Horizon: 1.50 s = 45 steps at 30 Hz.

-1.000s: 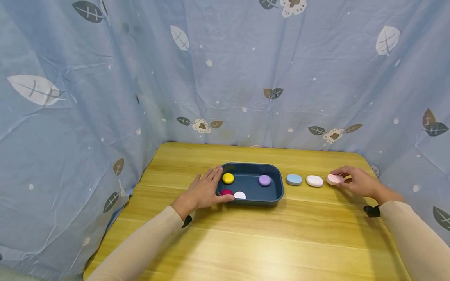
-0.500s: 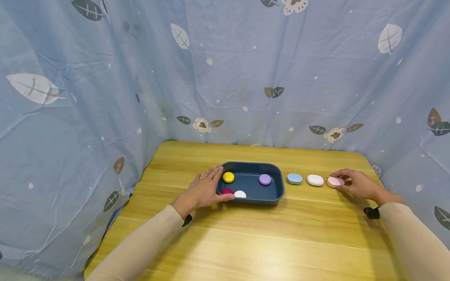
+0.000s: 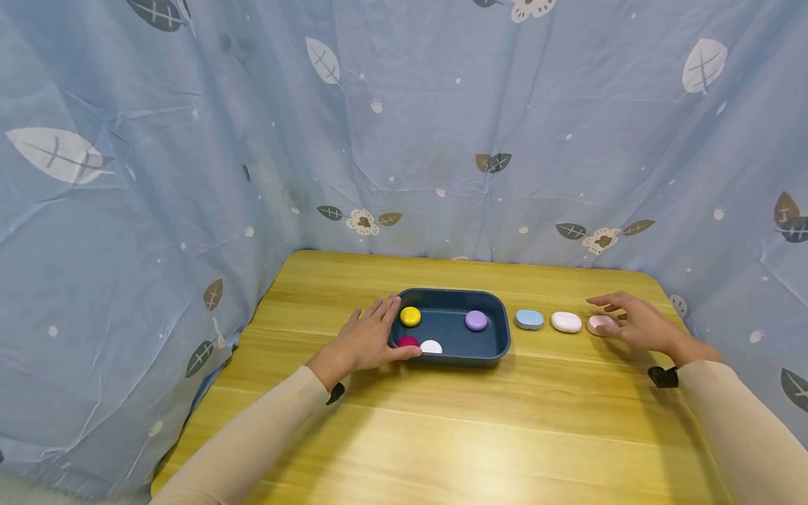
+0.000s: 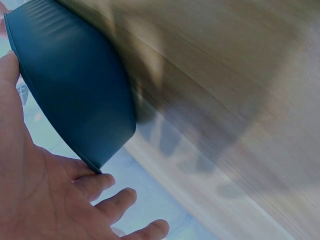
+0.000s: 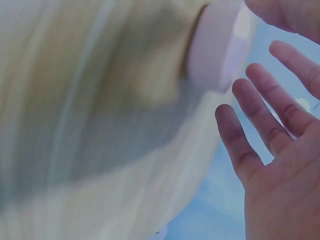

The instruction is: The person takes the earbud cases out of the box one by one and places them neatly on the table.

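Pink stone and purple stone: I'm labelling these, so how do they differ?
The pink stone lies on the table, rightmost in a row, under the open right hand. The purple stone sits inside the blue tray, away from both hands. Both are smooth, rounded pebbles.

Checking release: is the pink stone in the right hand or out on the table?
Out. The pink stone lies on the table; the right hand hovers over it, fingers spread.
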Available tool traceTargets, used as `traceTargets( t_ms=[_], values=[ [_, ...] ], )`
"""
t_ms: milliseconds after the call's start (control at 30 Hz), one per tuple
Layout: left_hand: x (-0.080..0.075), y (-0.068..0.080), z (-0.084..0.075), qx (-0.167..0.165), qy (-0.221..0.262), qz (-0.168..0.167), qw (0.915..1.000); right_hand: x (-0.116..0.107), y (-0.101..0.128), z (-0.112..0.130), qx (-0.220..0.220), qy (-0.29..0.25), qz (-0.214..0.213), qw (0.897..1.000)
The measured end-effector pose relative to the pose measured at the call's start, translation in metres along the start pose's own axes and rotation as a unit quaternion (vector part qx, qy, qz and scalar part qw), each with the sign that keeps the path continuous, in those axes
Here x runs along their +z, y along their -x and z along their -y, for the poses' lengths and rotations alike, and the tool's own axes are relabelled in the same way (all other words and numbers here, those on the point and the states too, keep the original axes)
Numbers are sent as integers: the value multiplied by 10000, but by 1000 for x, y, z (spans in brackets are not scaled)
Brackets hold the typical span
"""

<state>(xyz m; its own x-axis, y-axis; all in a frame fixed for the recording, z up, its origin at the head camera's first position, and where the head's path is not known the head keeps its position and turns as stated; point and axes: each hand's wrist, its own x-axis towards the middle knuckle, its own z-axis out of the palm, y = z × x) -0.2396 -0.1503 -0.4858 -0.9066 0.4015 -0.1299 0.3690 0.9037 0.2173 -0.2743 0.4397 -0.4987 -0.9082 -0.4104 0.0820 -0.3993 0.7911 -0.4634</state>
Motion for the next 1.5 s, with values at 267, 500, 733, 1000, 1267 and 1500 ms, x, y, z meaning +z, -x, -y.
traceTargets(
  t_ms=[267, 500, 733, 1000, 1267, 1500],
  values=[
    [-3, 1, 0, -29, 9, 7, 10000, -10, -20, 41, -271, 154, -38, 9995],
    [-2, 0, 0, -25, 96, -59, 9999, -7, -44, 91, -884, 446, -166, 9949],
    [-3, -2, 0, -24, 123, -87, 9999, 3, -75, 135, -1119, 398, 282, 9925],
    [-1, -1, -2, -59, 130, -73, 9999, 23, -106, 183, -1730, 239, 814, 9813],
    [3, -2, 1, -33, 199, -74, 9998, 46, -129, 215, -2115, 108, 1494, 9658],
    [6, -1, 9, 50, 248, -75, 9997, 69, -146, 232, -2331, 35, 2144, 9485]
  ],
)
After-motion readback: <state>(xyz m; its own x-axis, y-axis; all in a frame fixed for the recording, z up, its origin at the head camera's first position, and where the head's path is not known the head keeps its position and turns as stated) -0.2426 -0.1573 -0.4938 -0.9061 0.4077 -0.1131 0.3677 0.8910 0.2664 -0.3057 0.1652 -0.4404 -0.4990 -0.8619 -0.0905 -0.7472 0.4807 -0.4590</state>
